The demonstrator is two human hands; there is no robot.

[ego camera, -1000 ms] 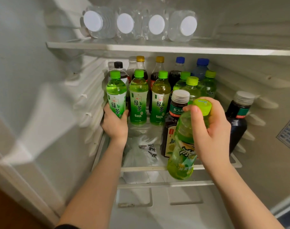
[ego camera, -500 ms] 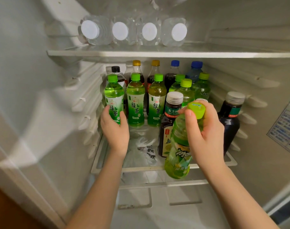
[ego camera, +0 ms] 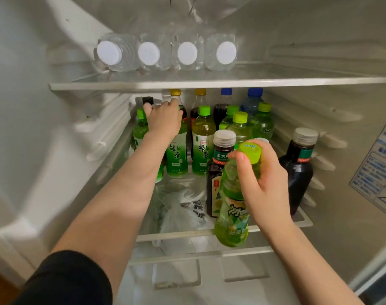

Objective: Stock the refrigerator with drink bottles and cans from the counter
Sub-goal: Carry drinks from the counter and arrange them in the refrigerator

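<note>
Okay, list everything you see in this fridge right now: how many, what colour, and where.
water bottles: four, clear, white caps, lying on the upper shelf
green tea bottles: three, green caps, left on the middle shelf
pale green bottles: three, lime caps, centre
yellow-capped bottles: two, dark drink, back row
blue-capped bottles: two, back row
black-capped bottle: one, back left
dark bottles: two, pale caps, front right
plastic bag: one, clear, shelf front
held bottle: one, green, lime cap, at the shelf's front edge
sticker: one, blue and white, right wall
left hand: over a green tea bottle's top
right hand: gripping the held bottle's neck
</note>
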